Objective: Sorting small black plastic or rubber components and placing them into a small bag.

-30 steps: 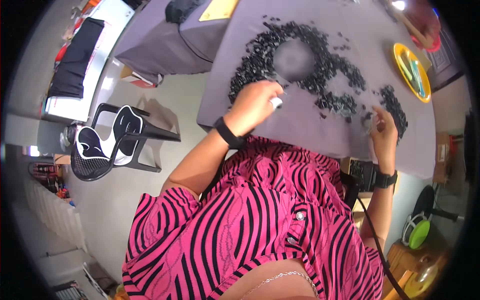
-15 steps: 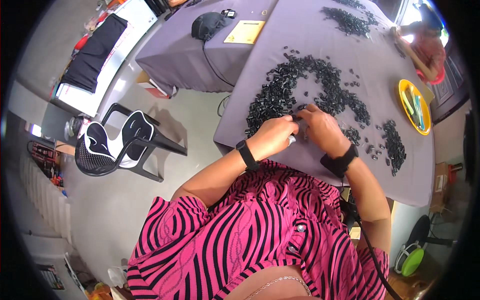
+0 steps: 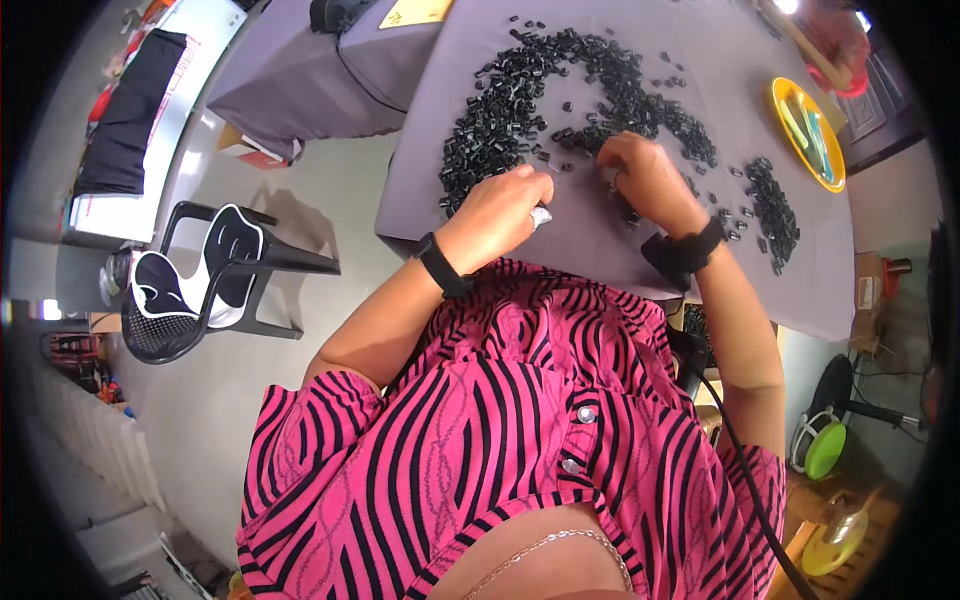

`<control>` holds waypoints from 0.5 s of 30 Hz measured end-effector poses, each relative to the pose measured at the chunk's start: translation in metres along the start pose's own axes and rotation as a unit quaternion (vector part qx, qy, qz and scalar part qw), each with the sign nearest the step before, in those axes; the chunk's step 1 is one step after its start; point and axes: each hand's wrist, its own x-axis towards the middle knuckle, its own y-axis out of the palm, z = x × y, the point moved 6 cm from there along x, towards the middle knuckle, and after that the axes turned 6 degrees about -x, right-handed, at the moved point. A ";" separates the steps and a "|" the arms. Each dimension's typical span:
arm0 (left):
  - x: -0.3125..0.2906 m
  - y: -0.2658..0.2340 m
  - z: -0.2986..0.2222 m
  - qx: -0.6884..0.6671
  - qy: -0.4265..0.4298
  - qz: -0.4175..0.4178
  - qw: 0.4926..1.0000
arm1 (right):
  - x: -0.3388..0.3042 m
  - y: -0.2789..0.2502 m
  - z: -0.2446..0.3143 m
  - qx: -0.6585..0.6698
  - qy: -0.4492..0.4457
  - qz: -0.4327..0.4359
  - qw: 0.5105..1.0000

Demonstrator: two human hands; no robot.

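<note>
Small black plastic pieces lie in a large curved pile (image 3: pixel 495 125) on the grey-covered table (image 3: pixel 570 235). My left hand (image 3: pixel 500 212), with a ring on a finger and a black band at the wrist, rests at the near left end of this pile. Its fingers are curled closed, and whatever they hold is hidden. To the right, my right hand (image 3: pixel 652 182) bends down over the near edge of the pile, thumb and fingers drawn together. Its fingertips are partly hidden, so I cannot make out a piece in them. A few dark pieces show beneath that palm.
A smaller group of black pieces (image 3: pixel 772 210) lies to the right. Beyond it is a yellow oval tray (image 3: pixel 835 180) with long items in it. Another person's arm (image 3: pixel 810 45) shows at the far right. A black chair (image 3: pixel 225 270) stands on the floor to my left.
My hands, close together before, are now apart: the left sits further left, the right over the pile's edge. The whole view has tilted, so the table appears higher.
</note>
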 end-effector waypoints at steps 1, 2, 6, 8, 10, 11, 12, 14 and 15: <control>-0.001 -0.001 -0.002 -0.008 0.015 -0.005 1.000 | 0.001 -0.005 0.005 0.014 -0.002 -0.008 1.000; -0.002 0.000 -0.002 -0.009 0.012 -0.003 1.000 | 0.003 -0.006 0.012 0.020 -0.013 -0.027 0.999; -0.004 0.000 -0.008 0.006 0.000 0.015 1.000 | 0.015 0.013 0.025 0.013 -0.057 0.016 0.998; -0.006 0.000 -0.010 0.009 -0.010 0.017 1.000 | 0.018 0.020 0.033 0.000 -0.054 0.021 0.998; -0.006 -0.001 -0.011 0.013 0.001 -0.006 1.000 | 0.018 0.028 0.035 -0.046 -0.065 0.011 0.997; -0.006 0.000 -0.009 0.013 0.001 -0.006 1.000 | 0.018 0.029 0.034 -0.047 -0.065 0.011 0.997; -0.005 0.000 -0.008 0.004 0.009 -0.014 1.000 | 0.018 0.029 0.031 -0.032 -0.058 0.013 0.998; -0.006 -0.001 -0.006 -0.007 0.012 -0.022 1.000 | 0.016 0.028 0.027 -0.016 -0.052 0.018 0.998; -0.005 -0.004 -0.003 -0.034 0.009 -0.032 0.999 | 0.014 0.023 0.026 -0.013 -0.048 0.018 0.999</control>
